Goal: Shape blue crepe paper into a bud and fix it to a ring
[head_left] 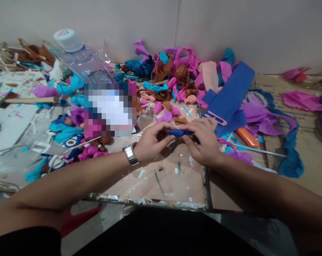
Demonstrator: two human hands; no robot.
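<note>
A small rolled piece of dark blue crepe paper (179, 133) is held level between my two hands, just above the table. My left hand (153, 140), with a metal watch (130, 154) at the wrist, pinches its left end between thumb and fingers. My right hand (202, 140) grips the right end, thumb below and fingers curled over the top. Right behind my right hand lie wide strips of blue crepe paper (231, 89) and a pair of small pink-handled scissors (212, 116). The fingers partly cover the roll's ends.
A clear plastic bottle (90, 64) with a white cap stands tilted at the back left. Crumpled pink and brown paper (180, 73) is heaped along the wall. An orange-handled tool (247, 137) lies at right, a wooden-handled hammer (32, 100) at left. A blurred-out patch (110, 110) covers something bright.
</note>
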